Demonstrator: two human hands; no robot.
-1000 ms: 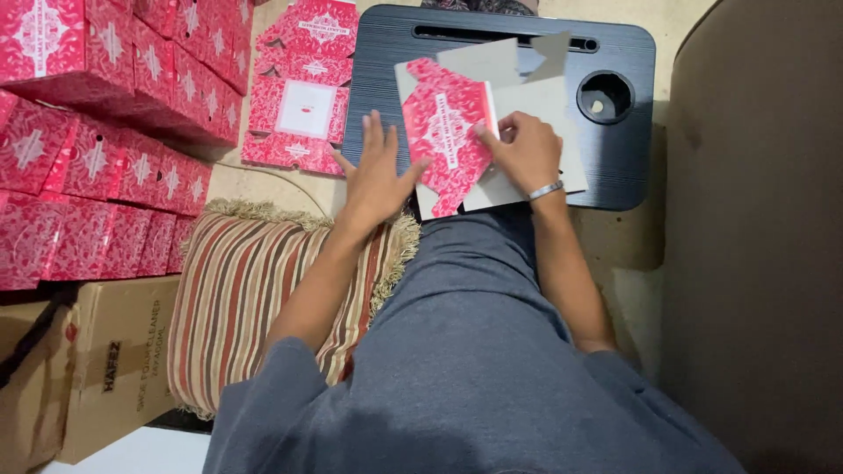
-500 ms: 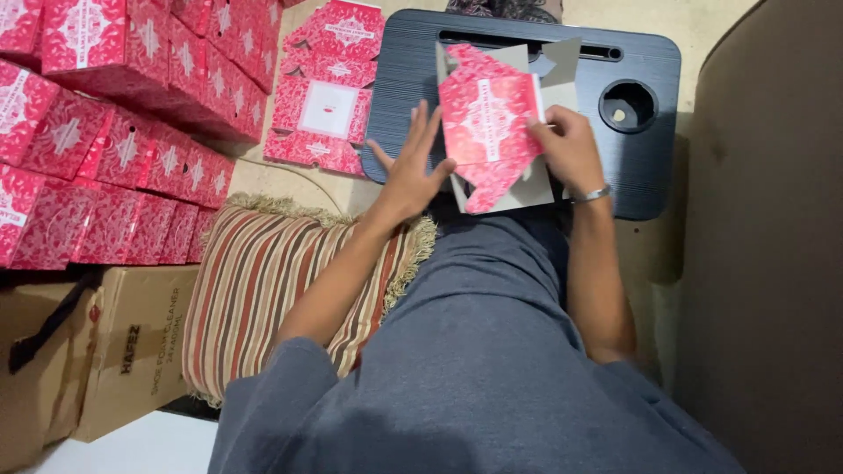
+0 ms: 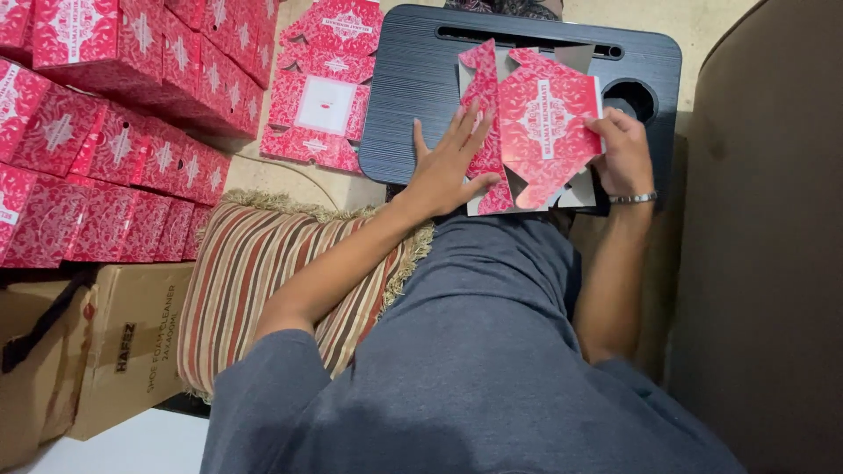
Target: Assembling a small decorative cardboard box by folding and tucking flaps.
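A flat red-and-white patterned cardboard box blank point(image 3: 537, 123) lies on the dark ribbed lap tray point(image 3: 413, 79). The left hand point(image 3: 452, 162) presses it with fingers spread wide, while the right hand point(image 3: 622, 151) pinches its right edge. Finished red boxes point(image 3: 105, 96) are stacked to the left.

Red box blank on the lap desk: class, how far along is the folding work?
Done: many folded red boxes are stacked at the left. In hand: one red box blank lies on the black lap desk; the left hand presses its left flap flat, and the right hand grips its right edge. It is only partly folded. Left: a pile of flat blanks waits beside the desk.
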